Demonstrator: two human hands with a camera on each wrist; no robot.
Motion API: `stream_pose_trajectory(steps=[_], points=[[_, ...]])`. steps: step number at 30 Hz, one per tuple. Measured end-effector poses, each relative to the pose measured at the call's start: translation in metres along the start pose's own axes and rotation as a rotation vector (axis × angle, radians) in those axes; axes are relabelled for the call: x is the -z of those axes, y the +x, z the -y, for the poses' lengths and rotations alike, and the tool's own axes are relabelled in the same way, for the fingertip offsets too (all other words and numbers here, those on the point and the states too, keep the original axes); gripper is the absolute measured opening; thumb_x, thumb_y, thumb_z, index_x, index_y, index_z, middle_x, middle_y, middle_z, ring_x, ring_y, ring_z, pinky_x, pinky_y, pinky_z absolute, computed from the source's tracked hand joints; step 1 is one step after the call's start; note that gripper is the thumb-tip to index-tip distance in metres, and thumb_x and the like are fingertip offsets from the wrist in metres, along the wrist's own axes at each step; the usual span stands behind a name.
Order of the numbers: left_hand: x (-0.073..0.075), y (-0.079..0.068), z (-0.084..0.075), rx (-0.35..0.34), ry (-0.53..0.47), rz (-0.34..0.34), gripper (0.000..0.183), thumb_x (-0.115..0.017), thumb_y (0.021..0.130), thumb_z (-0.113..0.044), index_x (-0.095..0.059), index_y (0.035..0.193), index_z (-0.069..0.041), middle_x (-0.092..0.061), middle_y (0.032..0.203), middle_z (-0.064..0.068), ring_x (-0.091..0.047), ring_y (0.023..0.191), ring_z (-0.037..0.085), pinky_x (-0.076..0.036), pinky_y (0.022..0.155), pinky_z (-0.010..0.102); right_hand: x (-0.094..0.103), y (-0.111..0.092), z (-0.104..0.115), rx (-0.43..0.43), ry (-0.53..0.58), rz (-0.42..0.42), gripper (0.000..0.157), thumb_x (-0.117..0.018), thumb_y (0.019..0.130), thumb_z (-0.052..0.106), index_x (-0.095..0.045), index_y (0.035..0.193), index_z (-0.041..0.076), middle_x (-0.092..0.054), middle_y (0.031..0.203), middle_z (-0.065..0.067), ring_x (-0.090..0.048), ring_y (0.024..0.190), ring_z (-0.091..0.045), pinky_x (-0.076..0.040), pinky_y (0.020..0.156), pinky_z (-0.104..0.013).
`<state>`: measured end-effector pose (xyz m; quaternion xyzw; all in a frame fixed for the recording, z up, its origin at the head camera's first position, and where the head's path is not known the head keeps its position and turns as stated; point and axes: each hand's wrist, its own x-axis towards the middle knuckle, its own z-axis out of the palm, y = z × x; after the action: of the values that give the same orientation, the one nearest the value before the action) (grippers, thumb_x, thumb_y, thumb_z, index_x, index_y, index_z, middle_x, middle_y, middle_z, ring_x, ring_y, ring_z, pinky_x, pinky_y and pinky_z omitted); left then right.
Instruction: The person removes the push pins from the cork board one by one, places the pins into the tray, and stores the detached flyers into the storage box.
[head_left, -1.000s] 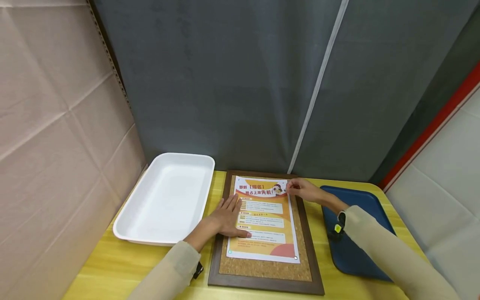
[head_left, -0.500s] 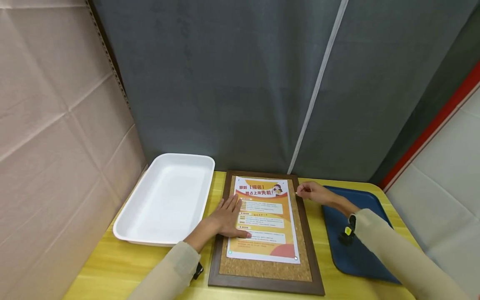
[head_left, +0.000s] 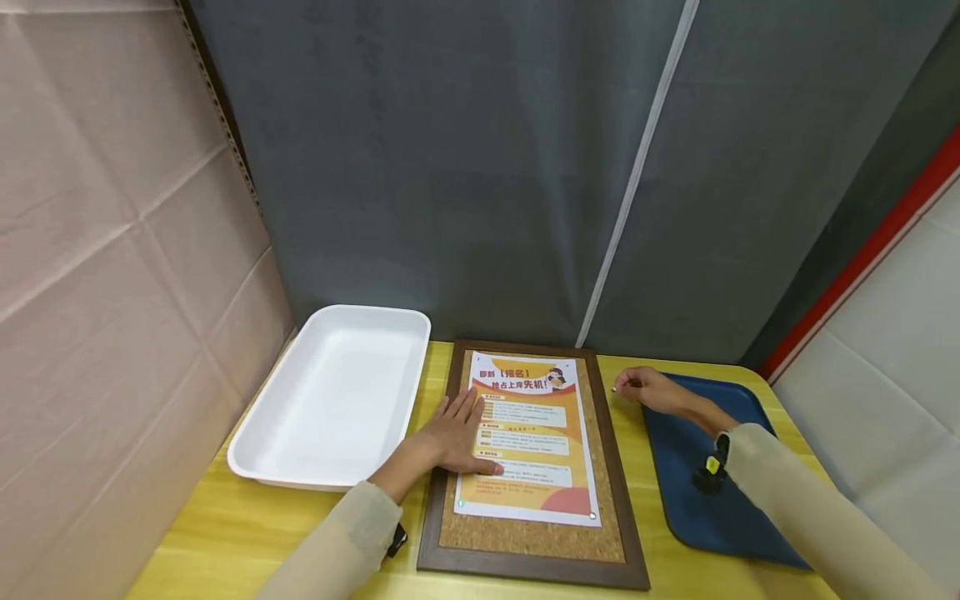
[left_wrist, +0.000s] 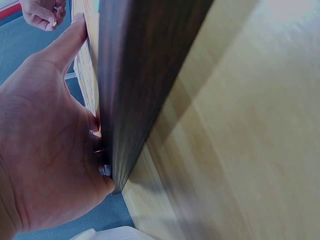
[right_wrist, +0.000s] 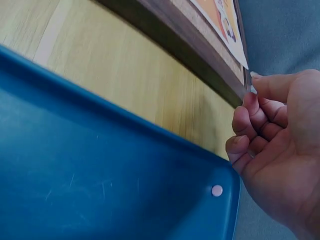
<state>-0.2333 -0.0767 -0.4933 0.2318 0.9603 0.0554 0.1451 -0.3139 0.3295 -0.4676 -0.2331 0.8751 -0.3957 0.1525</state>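
My left hand lies flat with fingers spread over the left edge of a printed poster and the brown frame of a corkboard. In the left wrist view, the thumb of that hand reaches over the frame. A thumbtack sits at the poster's lower right corner, a greenish one at the lower left. My right hand, fingers curled, pinches a small pale thumbtack between thumb and forefinger, to the right of the board near the blue tray.
A white plastic tray stands left of the board on the yellow wood-grain table. One pale round thumbtack lies in a corner of the blue tray. A grey curtain closes off the back, close behind the board.
My right hand has moved right, from the poster's upper right corner past the frame to beside the blue tray, pinching the thumbtack. My left hand has not moved.
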Motion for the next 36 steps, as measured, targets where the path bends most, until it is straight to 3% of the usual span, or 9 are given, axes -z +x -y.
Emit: stream_pose_trajectory(steps=[16, 23, 31, 36], points=[[0.001, 0.001, 0.001, -0.009, -0.014, 0.010, 0.125, -0.061, 0.088, -0.082, -0.013, 0.169, -0.001, -0.005, 0.177, 0.019, -0.006, 0.165, 0.034, -0.010, 0.132, 0.053, 0.013, -0.014, -0.014, -0.084, -0.023, -0.059, 0.019, -0.052, 0.110, 0.003, -0.062, 0.112, -0.013, -0.064, 0.104, -0.023, -0.057, 0.087, -0.028, -0.051, 0.074, -0.038], [-0.011, 0.008, 0.008, -0.030, -0.044, -0.014, 0.134, -0.055, 0.083, -0.092, -0.009, 0.170, 0.000, 0.000, 0.177, 0.020, -0.002, 0.165, 0.035, -0.007, 0.132, 0.055, 0.018, -0.019, -0.024, -0.123, -0.050, -0.090, 0.020, -0.053, 0.111, 0.007, -0.063, 0.109, -0.010, -0.063, 0.101, -0.022, -0.056, 0.086, -0.027, -0.049, 0.073, -0.037], [-0.020, 0.014, 0.013, -0.030, -0.028, -0.018, 0.131, -0.057, 0.085, -0.089, -0.008, 0.170, -0.003, 0.002, 0.177, 0.018, 0.000, 0.165, 0.034, -0.005, 0.132, 0.055, 0.024, -0.028, -0.035, -0.159, -0.073, -0.115, 0.021, -0.053, 0.111, 0.009, -0.063, 0.110, -0.010, -0.064, 0.102, -0.020, -0.058, 0.087, -0.026, -0.051, 0.074, -0.037], [-0.012, 0.008, 0.008, -0.033, -0.028, -0.018, 0.132, -0.056, 0.083, -0.091, -0.011, 0.170, -0.002, -0.001, 0.178, 0.018, -0.003, 0.165, 0.034, -0.007, 0.132, 0.055, 0.026, -0.032, -0.042, -0.170, -0.106, -0.123, 0.019, -0.053, 0.110, 0.006, -0.065, 0.107, -0.009, -0.068, 0.105, -0.021, -0.059, 0.089, -0.025, -0.051, 0.074, -0.036]])
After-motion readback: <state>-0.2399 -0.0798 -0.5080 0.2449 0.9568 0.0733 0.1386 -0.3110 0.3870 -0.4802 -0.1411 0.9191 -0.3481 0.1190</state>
